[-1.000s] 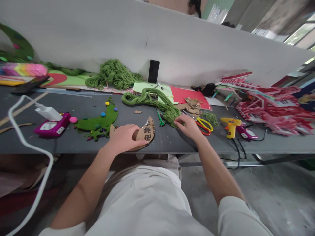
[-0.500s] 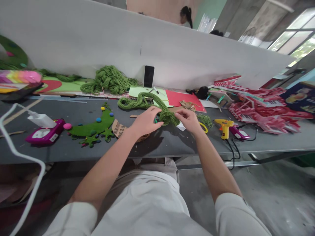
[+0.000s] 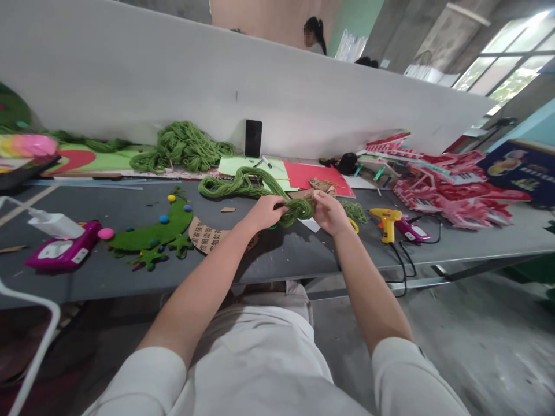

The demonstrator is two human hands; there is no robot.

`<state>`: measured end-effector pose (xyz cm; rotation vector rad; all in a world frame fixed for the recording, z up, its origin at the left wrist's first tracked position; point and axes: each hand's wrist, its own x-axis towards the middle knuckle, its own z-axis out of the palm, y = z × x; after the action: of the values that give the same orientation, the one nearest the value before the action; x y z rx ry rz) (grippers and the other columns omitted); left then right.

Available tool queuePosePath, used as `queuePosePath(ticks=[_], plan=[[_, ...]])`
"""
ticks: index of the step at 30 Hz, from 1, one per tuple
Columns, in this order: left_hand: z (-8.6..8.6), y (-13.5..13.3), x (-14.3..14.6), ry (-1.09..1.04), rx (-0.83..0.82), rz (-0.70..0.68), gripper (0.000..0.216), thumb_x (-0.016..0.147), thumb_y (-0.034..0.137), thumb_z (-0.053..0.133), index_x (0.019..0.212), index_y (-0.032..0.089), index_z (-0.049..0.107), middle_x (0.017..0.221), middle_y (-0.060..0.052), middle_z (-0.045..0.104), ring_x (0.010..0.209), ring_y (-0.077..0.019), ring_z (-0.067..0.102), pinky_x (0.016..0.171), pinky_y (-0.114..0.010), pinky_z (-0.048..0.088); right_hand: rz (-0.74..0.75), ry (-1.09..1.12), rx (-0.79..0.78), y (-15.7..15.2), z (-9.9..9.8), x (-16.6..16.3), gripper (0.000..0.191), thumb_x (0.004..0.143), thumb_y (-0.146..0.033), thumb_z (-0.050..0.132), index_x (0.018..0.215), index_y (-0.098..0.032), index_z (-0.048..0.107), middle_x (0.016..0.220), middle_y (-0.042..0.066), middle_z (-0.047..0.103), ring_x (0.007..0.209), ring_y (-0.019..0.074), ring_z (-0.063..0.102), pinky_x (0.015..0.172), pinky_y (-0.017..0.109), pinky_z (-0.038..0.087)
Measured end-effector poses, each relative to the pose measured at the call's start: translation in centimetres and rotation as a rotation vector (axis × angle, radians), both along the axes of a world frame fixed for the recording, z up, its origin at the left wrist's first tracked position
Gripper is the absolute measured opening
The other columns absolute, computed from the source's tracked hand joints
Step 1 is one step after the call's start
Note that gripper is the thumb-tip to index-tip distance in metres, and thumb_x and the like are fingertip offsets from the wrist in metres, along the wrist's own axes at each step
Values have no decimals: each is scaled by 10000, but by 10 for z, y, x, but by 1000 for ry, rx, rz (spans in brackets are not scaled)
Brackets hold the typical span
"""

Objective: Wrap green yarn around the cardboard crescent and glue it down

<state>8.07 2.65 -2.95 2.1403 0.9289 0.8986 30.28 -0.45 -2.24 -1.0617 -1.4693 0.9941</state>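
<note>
A long skein of green yarn (image 3: 243, 184) snakes across the grey table (image 3: 277, 260). My left hand (image 3: 263, 212) and my right hand (image 3: 328, 211) both pinch its near end, lifted slightly off the table, fingers closed on the strands. A curved piece of brown cardboard with printed characters (image 3: 207, 237) lies on the table just left of my left hand. Beside it rests a green felt crescent with coloured pompoms (image 3: 160, 232).
A yellow glue gun (image 3: 385, 222) with a black cord lies right of my hands. Another heap of green yarn (image 3: 182, 145) and a black phone (image 3: 253, 138) stand against the white partition. A magenta device (image 3: 60, 252) sits at left; pink-red paper models (image 3: 446, 184) at right.
My left hand left the cardboard piece and went right to the yarn. Both hands now grip the skein's end and have raised it a little. The view has shifted right.
</note>
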Motion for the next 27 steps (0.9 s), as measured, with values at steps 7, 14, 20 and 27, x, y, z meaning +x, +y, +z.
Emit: queuePosePath(ticks=[7, 14, 20, 27], plan=[[-4, 7, -2, -128, -66, 123, 247, 893, 336, 543, 728, 170, 622, 697, -16, 598, 680, -173, 514, 680, -309, 401, 121, -134, -5, -6, 3, 10, 452, 736, -532, 743, 584, -201, 476, 879, 57, 631, 848, 203, 593, 800, 347, 478], [-5, 9, -4, -214, -124, 218, 311, 878, 335, 560, 611, 198, 479, 616, 13, 456, 653, -159, 412, 662, -302, 326, 23, -7, 193, -25, 12, 28, 524, 728, -477, 787, 527, -201, 390, 861, 52, 566, 920, 231, 602, 902, 418, 488], [-10, 13, -3, -375, -214, 345, 317, 844, 309, 598, 571, 195, 484, 596, 16, 450, 653, -163, 420, 657, -297, 322, -121, 32, 295, -34, 15, 61, 596, 802, -570, 662, 506, -217, 284, 546, -12, 296, 612, 178, 455, 702, 369, 468], [-12, 23, -3, -708, -350, 478, 274, 870, 347, 613, 652, 188, 566, 637, -2, 541, 664, -168, 507, 658, -277, 384, -438, -723, 239, -42, 8, 96, 521, 843, -532, 625, 510, -205, 393, 575, 7, 439, 616, 151, 417, 687, 334, 373]])
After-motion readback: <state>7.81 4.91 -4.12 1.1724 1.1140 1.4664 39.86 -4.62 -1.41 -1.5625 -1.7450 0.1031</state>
